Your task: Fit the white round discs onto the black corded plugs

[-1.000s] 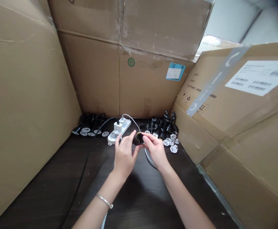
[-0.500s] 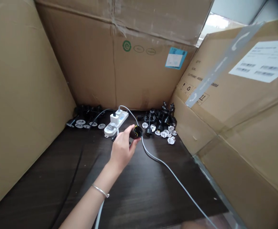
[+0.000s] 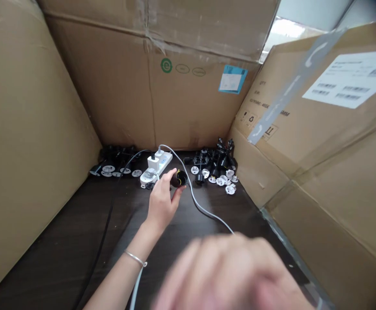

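The left hand (image 3: pixel 162 203) pinches a black lamp socket (image 3: pixel 179 179) with its fingertips, lifting it clear of the dark table (image 3: pixel 61 258) beside the white power strip (image 3: pixel 165 160); the right hand (image 3: pixel 226 275) is too blurred to read.

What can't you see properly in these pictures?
All in the head view:
- right hand: blurred, cut off by the bottom edge
- black round part: partly hidden by the left hand
- black pieces: too small to tell apart
- white label: print too small to read
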